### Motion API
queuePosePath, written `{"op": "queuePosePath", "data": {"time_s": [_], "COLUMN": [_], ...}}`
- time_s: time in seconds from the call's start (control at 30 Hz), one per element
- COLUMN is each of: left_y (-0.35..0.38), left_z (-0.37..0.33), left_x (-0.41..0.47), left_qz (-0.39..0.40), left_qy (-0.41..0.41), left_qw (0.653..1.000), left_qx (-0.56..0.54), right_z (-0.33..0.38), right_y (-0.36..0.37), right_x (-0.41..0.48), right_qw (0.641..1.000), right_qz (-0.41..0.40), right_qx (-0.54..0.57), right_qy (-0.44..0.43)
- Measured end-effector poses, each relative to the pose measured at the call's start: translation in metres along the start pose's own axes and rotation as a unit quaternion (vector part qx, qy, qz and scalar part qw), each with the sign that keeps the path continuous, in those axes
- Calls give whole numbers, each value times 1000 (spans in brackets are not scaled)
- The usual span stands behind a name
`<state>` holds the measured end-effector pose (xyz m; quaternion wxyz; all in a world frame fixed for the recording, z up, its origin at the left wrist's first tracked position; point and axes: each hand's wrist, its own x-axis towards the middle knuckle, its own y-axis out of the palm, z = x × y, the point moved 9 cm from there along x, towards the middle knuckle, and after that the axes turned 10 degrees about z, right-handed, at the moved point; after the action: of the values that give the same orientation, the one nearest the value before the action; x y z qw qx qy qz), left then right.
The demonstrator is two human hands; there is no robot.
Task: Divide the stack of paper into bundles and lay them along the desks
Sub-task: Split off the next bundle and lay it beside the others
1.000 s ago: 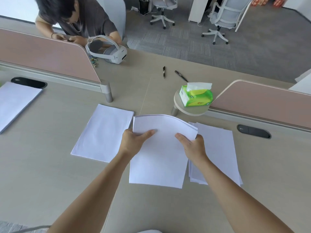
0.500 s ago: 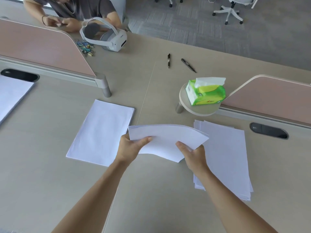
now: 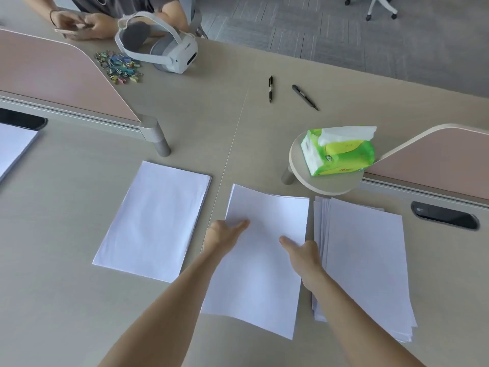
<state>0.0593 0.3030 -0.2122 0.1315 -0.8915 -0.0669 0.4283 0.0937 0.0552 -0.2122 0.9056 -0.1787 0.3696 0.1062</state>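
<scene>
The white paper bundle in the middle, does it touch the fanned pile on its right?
Apart. The head view shows a narrow strip of beige desk between the middle white paper bundle and the fanned pile.

The pale beige wooden desk (image 3: pixel 66 300) carries three white paper piles at centre (image 3: pixel 156 221) (image 3: pixel 264 260) (image 3: pixel 367 260), another at left edge (image 3: pixel 13 144), coloured binder clips (image 3: pixel 119 66), a white headset (image 3: pixel 158 46) and two black pens (image 3: pixel 270 89) (image 3: pixel 304 97) toward the top.
</scene>
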Motion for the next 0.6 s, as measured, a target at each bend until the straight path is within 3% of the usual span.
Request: {"op": "queuePosePath", "data": {"time_s": [0.1,0.3,0.6], "left_y": [0,0,4], "left_z": [-1,-14,-20], "left_x": [16,24,32], "left_qz": [-38,-78,-83], "left_qy": [-22,-8,14], "left_qw": [998,995,990], "left_qx": [54,55,112], "right_z": [-8,0,10], "right_y": [3,4,5], "right_x": [18,50,53], "right_qw": [999,997,991], "right_qz": [-2,7,8], "right_qx": [-19,-43,-123], "right_qy": [44,71,58]}}
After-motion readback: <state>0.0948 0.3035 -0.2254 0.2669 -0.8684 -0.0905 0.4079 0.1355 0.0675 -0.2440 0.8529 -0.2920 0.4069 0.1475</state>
